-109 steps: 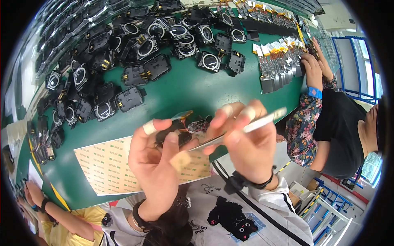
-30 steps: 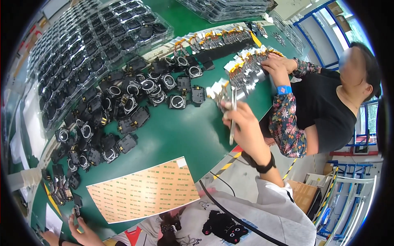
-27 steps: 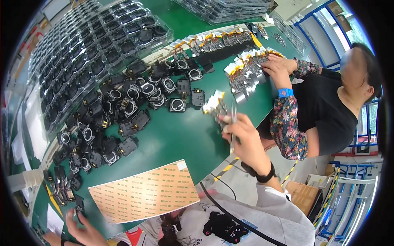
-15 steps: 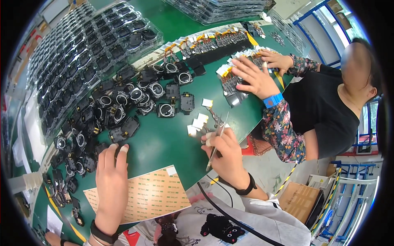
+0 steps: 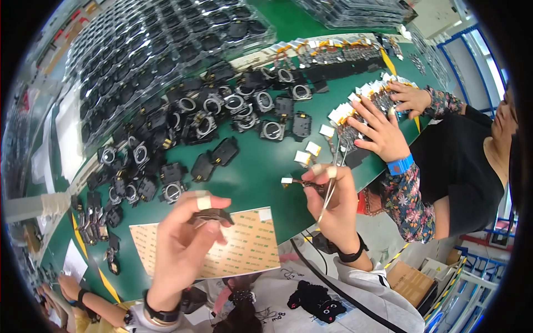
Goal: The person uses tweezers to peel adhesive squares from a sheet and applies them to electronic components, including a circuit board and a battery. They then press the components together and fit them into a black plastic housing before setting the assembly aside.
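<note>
My left hand (image 5: 186,244) is raised over a tan printed sheet (image 5: 250,244), pinching a black plastic housing (image 5: 214,215) between thumb and fingers. My right hand (image 5: 338,208) is closed around metal tweezers (image 5: 328,197), which point away from me. The same hand pinches a small wired battery (image 5: 287,180), its white end sticking out to the left. Just beyond it, several white batteries (image 5: 313,148) with dark wired parts lie on the green table (image 5: 255,183). Two loose black housings (image 5: 225,151) lie ahead of my left hand.
A heap of black housings with rings (image 5: 211,105) spreads behind my hands. Clear trays (image 5: 161,44) of black parts stand at the far left. At right, a co-worker's hands (image 5: 383,133) rest over rows of white batteries. Another person's hand (image 5: 69,287) shows lower left.
My left hand has lifted off the table with a black housing in it. My right hand now has a wired battery along with the tweezers. The view has swung left.
</note>
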`<state>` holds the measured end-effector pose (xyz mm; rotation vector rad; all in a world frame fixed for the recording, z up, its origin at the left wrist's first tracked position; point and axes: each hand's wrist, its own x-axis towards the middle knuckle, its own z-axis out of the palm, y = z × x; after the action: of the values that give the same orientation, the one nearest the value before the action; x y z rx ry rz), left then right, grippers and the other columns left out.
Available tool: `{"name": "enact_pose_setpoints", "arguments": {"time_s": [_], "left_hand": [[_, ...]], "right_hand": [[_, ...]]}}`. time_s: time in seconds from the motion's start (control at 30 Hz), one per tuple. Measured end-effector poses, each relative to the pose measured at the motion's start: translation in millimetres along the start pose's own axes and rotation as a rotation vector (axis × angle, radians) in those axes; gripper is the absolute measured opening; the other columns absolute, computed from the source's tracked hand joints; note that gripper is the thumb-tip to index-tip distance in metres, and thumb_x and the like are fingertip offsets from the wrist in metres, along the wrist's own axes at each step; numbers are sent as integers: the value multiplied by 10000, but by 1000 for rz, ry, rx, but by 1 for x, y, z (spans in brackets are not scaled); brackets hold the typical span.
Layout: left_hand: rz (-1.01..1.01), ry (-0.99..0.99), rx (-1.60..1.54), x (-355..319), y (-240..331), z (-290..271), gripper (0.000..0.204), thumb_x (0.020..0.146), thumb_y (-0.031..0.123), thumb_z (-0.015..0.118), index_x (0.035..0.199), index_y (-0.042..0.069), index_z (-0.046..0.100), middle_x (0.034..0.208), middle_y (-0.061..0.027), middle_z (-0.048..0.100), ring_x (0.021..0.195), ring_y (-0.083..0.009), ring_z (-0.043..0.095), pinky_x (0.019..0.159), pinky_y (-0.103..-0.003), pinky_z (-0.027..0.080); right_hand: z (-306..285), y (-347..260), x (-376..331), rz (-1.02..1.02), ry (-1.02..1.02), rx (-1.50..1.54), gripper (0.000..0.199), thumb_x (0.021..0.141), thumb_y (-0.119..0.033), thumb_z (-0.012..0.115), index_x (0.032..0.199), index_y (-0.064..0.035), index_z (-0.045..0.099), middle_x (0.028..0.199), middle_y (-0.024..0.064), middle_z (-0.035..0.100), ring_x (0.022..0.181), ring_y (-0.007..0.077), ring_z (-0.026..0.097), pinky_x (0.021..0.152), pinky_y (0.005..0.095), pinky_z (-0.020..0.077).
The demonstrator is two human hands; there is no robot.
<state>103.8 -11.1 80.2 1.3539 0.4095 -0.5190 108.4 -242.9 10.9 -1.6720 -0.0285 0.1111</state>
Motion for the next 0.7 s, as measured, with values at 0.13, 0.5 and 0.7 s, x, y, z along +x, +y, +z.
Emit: {"name": "enact_pose_setpoints", "arguments": {"time_s": [0.13, 0.5, 0.7], "left_hand": [[194, -83, -113, -14, -26, -8, 299, 789, -121, 496, 1077, -60, 543, 1161, -142, 456, 951, -194, 530, 825, -281, 451], [208, 115, -396, -30, -38, 4, 221, 782, -141, 485, 959, -34, 405, 963, -187, 536, 941, -291, 585, 746, -333, 545], [57, 200, -341, -31, -30, 11, 222, 787, -142, 469, 980, -44, 422, 948, -176, 563, 864, -213, 608, 678, -286, 559]], "right_hand": [[15, -15, 7, 105, -29, 196, 346, 730, 116, 586, 960, -40, 380, 972, 107, 511, 908, 157, 516, 784, 275, 444], [54, -36, 9, 70, -113, 306, 364, 717, 82, 641, 913, -59, 369, 915, 146, 544, 854, 195, 551, 721, 328, 488], [59, -41, 10, -95, -213, 203, 378, 694, 69, 674, 881, -79, 381, 875, 150, 576, 813, 222, 568, 708, 334, 464]]}}
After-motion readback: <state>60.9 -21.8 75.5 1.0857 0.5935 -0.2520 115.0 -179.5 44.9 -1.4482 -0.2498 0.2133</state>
